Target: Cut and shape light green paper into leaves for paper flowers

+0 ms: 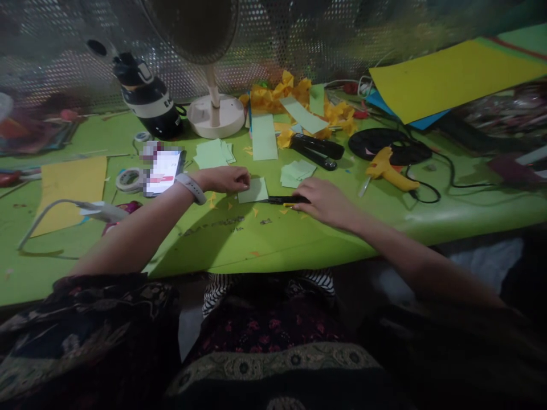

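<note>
My left hand (233, 179), with a pale watch band on its wrist, is closed at the left edge of a small light green paper piece (253, 190). Black scissors with a bit of yellow (284, 200) are in my right hand (318, 200), its fingers wrapped round the handles. The scissor tips touch or lie just beside the paper's right edge. One pile of green paper pieces (213, 154) lies behind my left hand, and another pile (296, 172) lies just behind my right hand. A longer green strip (264, 136) lies between the piles.
A black stapler (316, 150) and a yellow glue gun (391, 171) lie to the right. Crumpled orange paper (282, 88) is at the back, beside a white fan base (216, 117). A bottle (149, 102), phone (163, 172) and tape roll (129, 180) are on the left.
</note>
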Demonstrator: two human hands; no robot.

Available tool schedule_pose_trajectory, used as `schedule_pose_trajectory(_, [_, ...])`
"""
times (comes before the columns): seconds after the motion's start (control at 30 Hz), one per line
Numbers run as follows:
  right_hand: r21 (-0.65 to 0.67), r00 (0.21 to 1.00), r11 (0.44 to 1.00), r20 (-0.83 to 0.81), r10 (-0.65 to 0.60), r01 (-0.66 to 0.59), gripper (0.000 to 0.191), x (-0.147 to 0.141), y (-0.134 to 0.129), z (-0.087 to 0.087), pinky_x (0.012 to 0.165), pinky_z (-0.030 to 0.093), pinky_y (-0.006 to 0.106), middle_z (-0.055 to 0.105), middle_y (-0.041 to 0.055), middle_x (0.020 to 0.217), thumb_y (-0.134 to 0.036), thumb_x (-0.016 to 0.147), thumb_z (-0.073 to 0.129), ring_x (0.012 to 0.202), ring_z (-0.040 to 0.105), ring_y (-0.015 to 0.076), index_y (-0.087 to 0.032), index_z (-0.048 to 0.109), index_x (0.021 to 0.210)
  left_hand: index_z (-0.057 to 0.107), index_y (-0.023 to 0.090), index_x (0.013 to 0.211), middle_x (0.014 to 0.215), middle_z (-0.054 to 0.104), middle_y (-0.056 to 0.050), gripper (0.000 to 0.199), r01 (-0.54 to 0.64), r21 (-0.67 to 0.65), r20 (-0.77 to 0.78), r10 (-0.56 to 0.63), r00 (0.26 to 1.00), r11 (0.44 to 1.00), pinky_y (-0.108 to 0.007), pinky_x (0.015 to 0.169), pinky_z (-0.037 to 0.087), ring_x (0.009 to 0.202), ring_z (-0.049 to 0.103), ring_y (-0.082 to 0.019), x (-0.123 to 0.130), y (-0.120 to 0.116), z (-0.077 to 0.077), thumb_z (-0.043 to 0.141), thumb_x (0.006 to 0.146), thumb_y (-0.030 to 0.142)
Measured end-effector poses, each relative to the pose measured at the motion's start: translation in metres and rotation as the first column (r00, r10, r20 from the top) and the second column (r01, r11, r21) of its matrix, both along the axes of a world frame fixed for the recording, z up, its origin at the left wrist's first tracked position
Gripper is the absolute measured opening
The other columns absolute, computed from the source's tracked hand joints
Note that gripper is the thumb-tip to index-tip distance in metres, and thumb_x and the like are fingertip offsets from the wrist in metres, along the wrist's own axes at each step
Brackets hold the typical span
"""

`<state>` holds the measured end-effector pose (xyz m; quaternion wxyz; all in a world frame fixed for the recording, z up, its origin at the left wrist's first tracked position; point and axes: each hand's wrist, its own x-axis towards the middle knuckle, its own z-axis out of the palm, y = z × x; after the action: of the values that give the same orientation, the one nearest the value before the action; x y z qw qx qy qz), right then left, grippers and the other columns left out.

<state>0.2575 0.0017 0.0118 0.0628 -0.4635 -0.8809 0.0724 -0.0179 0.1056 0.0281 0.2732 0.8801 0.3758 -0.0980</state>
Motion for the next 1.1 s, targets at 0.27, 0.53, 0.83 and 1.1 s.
schedule_pose_trajectory(0.27, [0.019, 0.999, 0.999, 0.021, 0.04, -0.041, 0.024, -0.007, 0.0, -0.003, 0.08, 0.044, 0.041, 0.065, 0.0146, 0.104, -0.033, 0.095, 0.056, 0.096, 0.057, 0.0288, -0.015, 0.069, 0.103, 0.058, 0.015, 0.113, 0.113, 0.066, -0.012, 0.037, 0.006, -0.018, -0.05, -0.007, 0.999, 1.0, -0.032, 0.08, 0.046, 0.093, 0.059, -0.021, 0.002, 0.002, 0.001, 0.047, 0.086, 0.038])
schedule_pose_trajectory(0.53, [0.023, 0.999, 0.999, 0.02, 0.046, -0.046, 0.023, -0.011, 0.0, -0.001, 0.079, 0.043, 0.04, 0.065, 0.0138, 0.104, -0.032, 0.096, 0.054, 0.097, 0.057, 0.0279, -0.016, 0.069, 0.102, 0.057, 0.015, 0.111, 0.11, 0.066, -0.011, 0.035, -0.007, -0.013, -0.035, 0.007, 0.999, 1.0, -0.031, 0.079, 0.046, 0.091, 0.059, -0.02, 0.001, 0.002, -0.001, 0.048, 0.086, 0.038])
schedule_pose_trajectory(0.83, [-0.014, 0.997, 0.998, 0.039, 0.06, -0.06, 0.024, -0.027, 0.004, 0.002, 0.079, 0.044, 0.04, 0.064, 0.0155, 0.105, -0.031, 0.094, 0.059, 0.097, 0.058, 0.0292, -0.012, 0.069, 0.103, 0.057, 0.013, 0.109, 0.11, 0.066, -0.012, 0.031, -0.008, -0.002, -0.041, 0.008, 0.999, 1.0, -0.03, 0.077, 0.046, 0.09, 0.059, -0.02, 0.003, -0.002, 0.003, 0.047, 0.087, 0.033])
schedule_pose_trajectory(1.1, [-0.067, 0.986, 0.984, -0.053, 0.16, -0.164, 0.021, 0.008, -0.014, 0.007, 0.081, 0.045, 0.038, 0.067, 0.0122, 0.101, -0.033, 0.093, 0.061, 0.096, 0.06, 0.0269, -0.017, 0.07, 0.103, 0.06, 0.015, 0.109, 0.11, 0.068, -0.011, 0.036, -0.041, -0.023, 0.008, 0.041, 0.999, 0.999, -0.032, 0.078, 0.047, 0.092, 0.062, -0.022, -0.001, -0.006, 0.008, 0.05, 0.087, 0.042])
